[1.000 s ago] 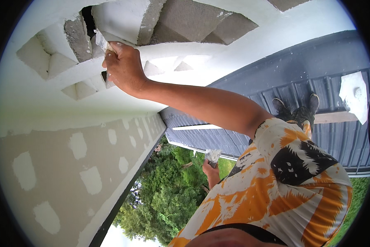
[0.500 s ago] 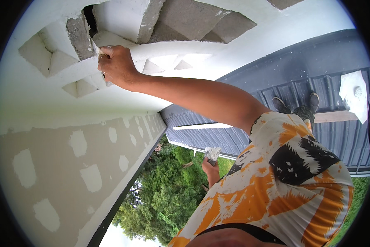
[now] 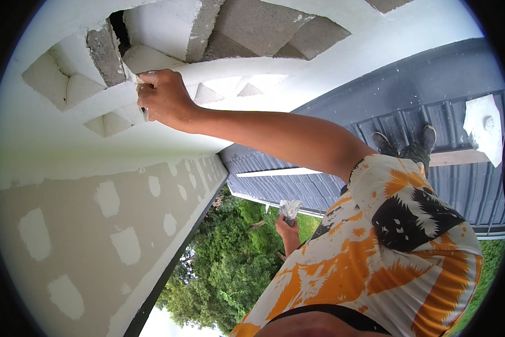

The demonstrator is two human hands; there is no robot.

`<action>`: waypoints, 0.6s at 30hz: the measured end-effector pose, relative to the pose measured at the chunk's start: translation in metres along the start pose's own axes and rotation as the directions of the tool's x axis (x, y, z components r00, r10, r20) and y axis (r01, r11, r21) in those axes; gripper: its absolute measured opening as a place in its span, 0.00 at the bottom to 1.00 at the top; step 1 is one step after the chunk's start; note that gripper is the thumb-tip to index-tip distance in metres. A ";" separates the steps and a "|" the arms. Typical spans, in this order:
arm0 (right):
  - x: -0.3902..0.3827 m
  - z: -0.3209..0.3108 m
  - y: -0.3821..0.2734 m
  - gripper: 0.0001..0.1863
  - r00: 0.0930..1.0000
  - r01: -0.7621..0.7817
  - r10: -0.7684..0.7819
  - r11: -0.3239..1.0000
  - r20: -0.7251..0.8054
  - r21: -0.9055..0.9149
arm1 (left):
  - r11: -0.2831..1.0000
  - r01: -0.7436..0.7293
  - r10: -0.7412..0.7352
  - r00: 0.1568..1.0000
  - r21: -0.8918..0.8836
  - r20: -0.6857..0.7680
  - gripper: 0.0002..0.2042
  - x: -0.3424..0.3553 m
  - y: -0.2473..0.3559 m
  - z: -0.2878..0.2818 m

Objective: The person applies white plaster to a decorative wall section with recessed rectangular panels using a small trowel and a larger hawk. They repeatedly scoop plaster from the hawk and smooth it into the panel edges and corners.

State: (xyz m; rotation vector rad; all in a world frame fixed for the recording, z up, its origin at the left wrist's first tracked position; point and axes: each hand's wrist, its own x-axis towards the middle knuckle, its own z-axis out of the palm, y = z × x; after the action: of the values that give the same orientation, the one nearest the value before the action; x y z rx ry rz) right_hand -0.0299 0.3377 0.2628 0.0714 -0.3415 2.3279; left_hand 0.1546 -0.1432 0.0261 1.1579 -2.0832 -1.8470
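"What's biggest?"
"The white wall, arching from 9 o'clock round to 1. Then the tan panel with pale patches, at 8."
"And after that?"
"The dark ribbed roof toward 3, the patterned shirt at 4 to 5, and the trees between 6 and 7."
"Smaller?"
"Grey recesses in the wall near 12, then a white sheet on the roof at 3."
"Smaller again?"
"The right hand, at 10, closed around a tool and hiding most of it. The left hand, near the centre toward 5, grips a knife."
"Where do those two sit, exactly?"
"The knife points to 12 out of the left fist, its blade coated in white paste. The tool's pale tip shows at 10, just beside a rough grey edge; whether they touch, I can't tell."
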 end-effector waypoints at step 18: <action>0.024 -0.014 -0.002 0.13 0.982 0.157 -0.163 0.985 -0.097 -0.069 | 1.000 0.005 -0.005 1.000 0.013 0.008 0.11 0.020 -0.003 -0.004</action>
State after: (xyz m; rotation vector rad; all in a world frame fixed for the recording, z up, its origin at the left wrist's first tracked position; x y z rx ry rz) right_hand -0.0445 0.3599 0.2533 -0.0484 -0.3419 2.1513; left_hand 0.1444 -0.1582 0.0172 1.1621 -2.1018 -1.8463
